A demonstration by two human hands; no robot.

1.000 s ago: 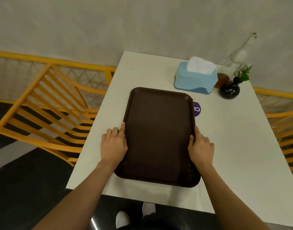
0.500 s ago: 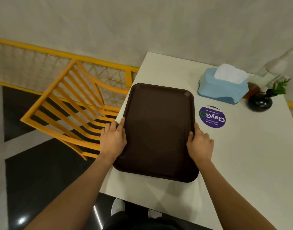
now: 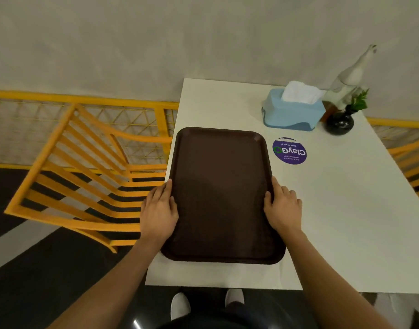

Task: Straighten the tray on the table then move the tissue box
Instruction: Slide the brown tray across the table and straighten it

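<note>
Holding the brown tray (image 3: 220,193) with nothing in it, left hand (image 3: 159,212) and right hand (image 3: 284,208) gripping its long sides on the white bench (image 3: 346,210), white tissues sticking out of the blue tissue box (image 3: 291,113) at the back.

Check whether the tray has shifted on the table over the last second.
Yes. The tray has slid toward the table's left edge: it covered part of the purple sticker a second ago, and now the sticker lies fully exposed beside it.

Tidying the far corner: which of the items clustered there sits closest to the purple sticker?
The blue tissue box; the black vase and glass bottle stand farther right of the sticker.
</note>
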